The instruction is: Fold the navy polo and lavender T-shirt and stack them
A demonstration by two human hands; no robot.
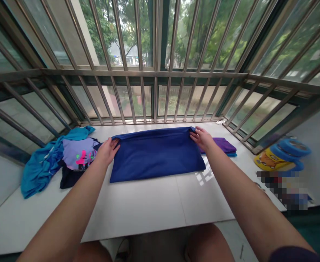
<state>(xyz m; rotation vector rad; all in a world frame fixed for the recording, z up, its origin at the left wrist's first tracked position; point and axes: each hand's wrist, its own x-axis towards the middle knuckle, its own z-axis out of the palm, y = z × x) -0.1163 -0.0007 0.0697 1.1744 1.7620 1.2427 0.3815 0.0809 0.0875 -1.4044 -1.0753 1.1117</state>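
Clearly the blue cloth (156,154) was soft, light and limp, lying folded flat on the white worktop (138,207) between a heap of clothes (64,158) and a purple stack (225,145). The left hand (107,150) and right hand (203,138) each pinched a far corner, their grip closed on the fabric. Judging by its sag, those corners looked the best hold, since it would droop anywhere else.

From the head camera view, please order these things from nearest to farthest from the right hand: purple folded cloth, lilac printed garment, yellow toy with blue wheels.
1. Purple folded cloth, just beside the right hand.
2. Yellow toy with blue wheels, far right.
3. Lilac printed garment, left pile.
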